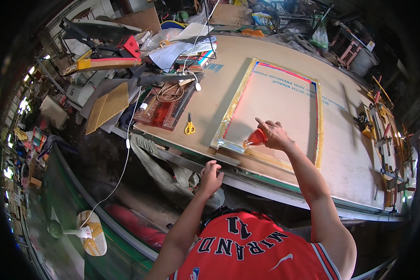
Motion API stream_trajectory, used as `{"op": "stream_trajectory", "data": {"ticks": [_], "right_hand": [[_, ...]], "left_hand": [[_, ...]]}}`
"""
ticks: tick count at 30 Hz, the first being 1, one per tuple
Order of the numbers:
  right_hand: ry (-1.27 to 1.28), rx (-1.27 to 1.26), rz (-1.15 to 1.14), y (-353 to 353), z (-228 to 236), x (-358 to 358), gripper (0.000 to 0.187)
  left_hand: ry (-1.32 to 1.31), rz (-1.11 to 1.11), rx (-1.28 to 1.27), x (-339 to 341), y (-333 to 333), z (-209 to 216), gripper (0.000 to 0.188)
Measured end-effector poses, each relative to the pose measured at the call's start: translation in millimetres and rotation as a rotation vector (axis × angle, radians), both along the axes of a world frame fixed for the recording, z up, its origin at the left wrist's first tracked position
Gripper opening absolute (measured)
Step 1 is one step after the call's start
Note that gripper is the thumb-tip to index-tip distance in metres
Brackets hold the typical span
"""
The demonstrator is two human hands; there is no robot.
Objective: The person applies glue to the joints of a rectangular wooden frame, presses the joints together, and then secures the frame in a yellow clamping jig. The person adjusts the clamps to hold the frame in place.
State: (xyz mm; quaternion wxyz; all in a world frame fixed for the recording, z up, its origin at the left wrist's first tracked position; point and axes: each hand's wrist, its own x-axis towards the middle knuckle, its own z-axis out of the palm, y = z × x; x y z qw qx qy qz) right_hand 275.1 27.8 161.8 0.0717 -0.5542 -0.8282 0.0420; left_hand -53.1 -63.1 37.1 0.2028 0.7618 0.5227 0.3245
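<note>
My right hand (275, 135) grips a small red bottle (257, 136), tilted with its narrow end pointing down and left. The index finger reaches out past it. That narrow end is just over the near-left part of a rectangular frame (237, 101) lying flat on the board, its sides covered in yellowish tape and its inner edge lined in red and blue. A shiny strip (232, 146) covers the frame's near-left corner. My left hand (211, 178) hovers by the table's front edge, nothing visible in it, fingers loosely bent with the thumb apart.
Yellow-handled scissors (190, 126) lie left of the frame. Beyond them are a brown panel (161, 109) with a coiled cord and a pile of papers (186, 46). Clamps and hinged hardware (382, 140) line the right edge. A white cable (128, 143) hangs off the left side.
</note>
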Motion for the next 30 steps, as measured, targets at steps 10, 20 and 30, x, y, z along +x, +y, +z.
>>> {"op": "stream_trajectory", "data": {"ticks": [10, 20, 30], "right_hand": [[0.022, -0.046, 0.007, 24, -9, -45, 0.097], [0.033, -0.056, -0.013, 34, -2, -74, 0.101], [0.06, -0.036, -0.049, 45, -19, -91, 0.099]], "left_hand": [[-0.032, 0.02, -0.129, -34, 8, 0, 0.036], [-0.035, 0.03, -0.139, -51, 16, -1, 0.038], [-0.007, 0.012, -0.148, -56, 20, -2, 0.039]]}}
